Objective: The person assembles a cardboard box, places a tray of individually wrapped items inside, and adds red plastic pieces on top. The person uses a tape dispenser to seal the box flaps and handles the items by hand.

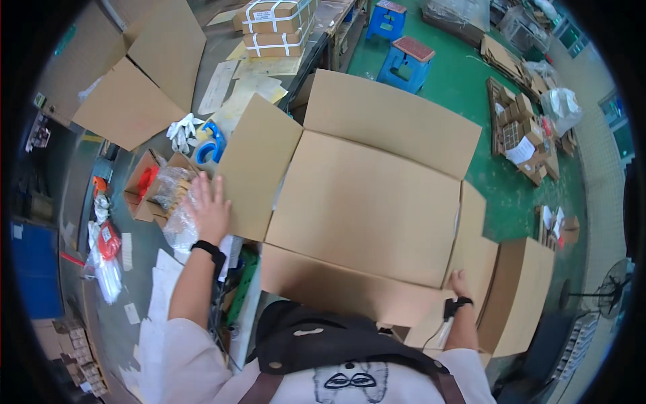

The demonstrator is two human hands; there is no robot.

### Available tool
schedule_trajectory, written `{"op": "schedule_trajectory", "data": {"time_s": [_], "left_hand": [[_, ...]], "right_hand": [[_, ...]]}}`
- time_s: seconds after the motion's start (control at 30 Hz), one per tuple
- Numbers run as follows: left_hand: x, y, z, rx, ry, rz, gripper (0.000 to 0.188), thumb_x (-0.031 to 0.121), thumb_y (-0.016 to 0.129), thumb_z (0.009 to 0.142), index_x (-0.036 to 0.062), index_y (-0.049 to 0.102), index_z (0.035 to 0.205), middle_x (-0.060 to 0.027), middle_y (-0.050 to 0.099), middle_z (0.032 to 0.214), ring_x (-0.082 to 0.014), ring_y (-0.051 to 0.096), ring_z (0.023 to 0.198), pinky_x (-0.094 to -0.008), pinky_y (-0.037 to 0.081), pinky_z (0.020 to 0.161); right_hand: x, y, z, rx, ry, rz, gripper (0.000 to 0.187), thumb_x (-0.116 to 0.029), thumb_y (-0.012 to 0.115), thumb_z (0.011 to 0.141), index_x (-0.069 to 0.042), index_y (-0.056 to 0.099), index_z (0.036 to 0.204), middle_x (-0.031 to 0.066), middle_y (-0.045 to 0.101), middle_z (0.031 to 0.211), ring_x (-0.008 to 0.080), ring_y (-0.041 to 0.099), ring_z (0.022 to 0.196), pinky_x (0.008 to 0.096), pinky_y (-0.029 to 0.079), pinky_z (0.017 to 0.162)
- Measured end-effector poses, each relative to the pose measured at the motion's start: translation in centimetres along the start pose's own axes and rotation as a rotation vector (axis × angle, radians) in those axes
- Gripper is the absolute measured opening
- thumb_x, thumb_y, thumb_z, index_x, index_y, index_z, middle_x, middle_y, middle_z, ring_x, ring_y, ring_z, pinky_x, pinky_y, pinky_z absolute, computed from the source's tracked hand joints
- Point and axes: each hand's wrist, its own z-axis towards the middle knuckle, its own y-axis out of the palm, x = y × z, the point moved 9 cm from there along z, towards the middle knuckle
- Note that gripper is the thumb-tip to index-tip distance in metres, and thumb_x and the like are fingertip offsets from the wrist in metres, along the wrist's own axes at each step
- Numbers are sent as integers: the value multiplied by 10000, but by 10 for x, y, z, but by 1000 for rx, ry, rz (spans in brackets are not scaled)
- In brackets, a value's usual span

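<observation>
A large cardboard box (367, 202) stands in front of me, its flaps spread outward and a flat cardboard surface showing inside. My left hand (212, 207) is open, fingers spread, at the outer edge of the box's left flap. Beside it are clear bubble wrap (180, 225) and a small open carton (140, 202) with something red inside. At the near right corner, my right hand (459, 285) grips the cardboard, its thumb showing and the other fingers mostly hidden.
On the workbench to the left lie a blue tape dispenser (210, 145), white gloves (183, 132) and another open carton (145, 87). Strapped cartons (274, 30) stand farther back. Blue stools (406, 64) and a loaded pallet (521, 131) are on the green floor. Another carton (518, 293) stands right.
</observation>
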Motion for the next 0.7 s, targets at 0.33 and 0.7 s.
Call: {"op": "schedule_trajectory", "data": {"time_s": [0.33,0.7], "left_hand": [[123,61,-56,-96,-171,-733,621,257,593,857,-59,368,1341,-244,528,1215,-380,499,1163,-433,404,981],[117,59,-25,-428,-113,-1036,403,327,685,804,-61,673,910,-176,700,839,-304,685,798,-424,542,713]], "right_hand": [[-7,68,-181,469,81,497,455,-317,592,916,6,501,1223,150,572,1195,248,568,1031,358,445,903],[-43,211,-273,-185,344,1711,481,-468,505,954,-114,487,1278,109,610,1169,267,608,987,402,512,746]]}}
